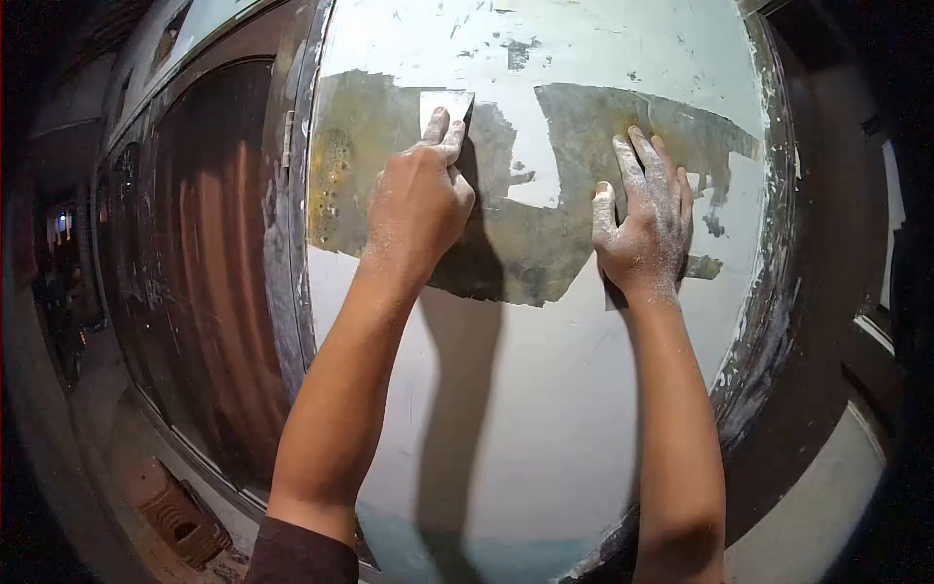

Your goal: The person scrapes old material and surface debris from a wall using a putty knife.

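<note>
Worn white paint covers the upper part of a broad panel (574, 419), specked with dark chips, while its lower part is smoother and turns bluish-green along the bottom. Across the middle runs a ragged brownish-grey patch (467, 258), mottled yellow near its left edge, with a pale island of white left between its two halves. Scuffed dark framing borders the panel on both sides. To the left stands a dark door (216, 185) with reddish-brown, fold-like streaks, and a metal hinge (288, 139) sits on the frame beside it. Low down on that side, a brown, ridged block (182, 516) rests near the foot of the door.

From where I stand, the person's left hand (420, 200) is raised against the panel, its fingers clamped on a flat pale blade (440, 100). Two fingers stretch up along the blade, which lies at the top of the brownish patch, close under the white paint. A dark sleeve (304, 553) ends near that elbow.

The right hand (645, 224) lies against the right half of the patch, palm towards the panel, thumb and fingers apart. White dust coats both hands, thickest on the right one's fingers. A long shadow (462, 389) falls below the left hand.
</note>
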A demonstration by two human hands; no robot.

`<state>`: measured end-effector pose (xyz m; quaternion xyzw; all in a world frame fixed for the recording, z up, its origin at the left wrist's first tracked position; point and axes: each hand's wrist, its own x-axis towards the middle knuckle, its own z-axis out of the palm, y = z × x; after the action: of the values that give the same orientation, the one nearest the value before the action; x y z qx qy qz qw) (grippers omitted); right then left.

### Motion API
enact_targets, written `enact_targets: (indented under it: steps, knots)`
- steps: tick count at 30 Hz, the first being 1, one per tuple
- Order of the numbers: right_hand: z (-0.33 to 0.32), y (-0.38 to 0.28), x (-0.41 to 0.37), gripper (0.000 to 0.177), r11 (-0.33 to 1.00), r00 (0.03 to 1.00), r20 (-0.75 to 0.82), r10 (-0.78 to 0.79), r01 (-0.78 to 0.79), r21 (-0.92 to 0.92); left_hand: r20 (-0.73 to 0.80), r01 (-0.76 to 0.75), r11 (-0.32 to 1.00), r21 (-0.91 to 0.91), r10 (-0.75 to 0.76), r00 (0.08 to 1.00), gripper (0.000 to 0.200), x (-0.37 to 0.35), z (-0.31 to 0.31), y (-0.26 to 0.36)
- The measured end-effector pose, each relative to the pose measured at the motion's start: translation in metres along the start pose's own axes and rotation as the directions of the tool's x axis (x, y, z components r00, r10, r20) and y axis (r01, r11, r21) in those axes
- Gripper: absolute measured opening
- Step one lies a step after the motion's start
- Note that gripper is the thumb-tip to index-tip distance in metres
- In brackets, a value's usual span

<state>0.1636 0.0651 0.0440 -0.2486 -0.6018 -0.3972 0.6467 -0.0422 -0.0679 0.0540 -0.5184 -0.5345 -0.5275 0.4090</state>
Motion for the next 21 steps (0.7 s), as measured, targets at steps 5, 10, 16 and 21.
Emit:
enact_targets:
  steps: [5, 10, 16, 21]
  knots:
    - [0.001, 0.001, -0.001, 0.051, 1.000, 1.000, -0.006, 0.000, 0.000, 0.000, -0.004, -0.010, 1.000, 0.030, 0.010, 1.000, 0.051, -0.008, 0.001, 0.000]
    - [0.004, 0.003, -0.002, 0.050, 1.000, 1.000, -0.013, -0.008, 0.008, 0.000, -0.005, -0.020, 0.998, 0.054, 0.021, 1.000, 0.041, 0.002, 0.002, -0.001]
    - [0.001, 0.002, -0.001, 0.051, 1.000, 1.000, 0.005, 0.002, -0.001, -0.016, -0.015, -0.001, 0.999, 0.047, 0.001, 1.000, 0.051, -0.002, 0.000, 0.006]
    - [0.000, 0.000, -0.002, 0.051, 1.000, 1.000, -0.006, 0.005, -0.005, 0.018, 0.158, 0.130, 0.985, 0.118, -0.147, 0.976, 0.045, -0.003, -0.016, 0.023]
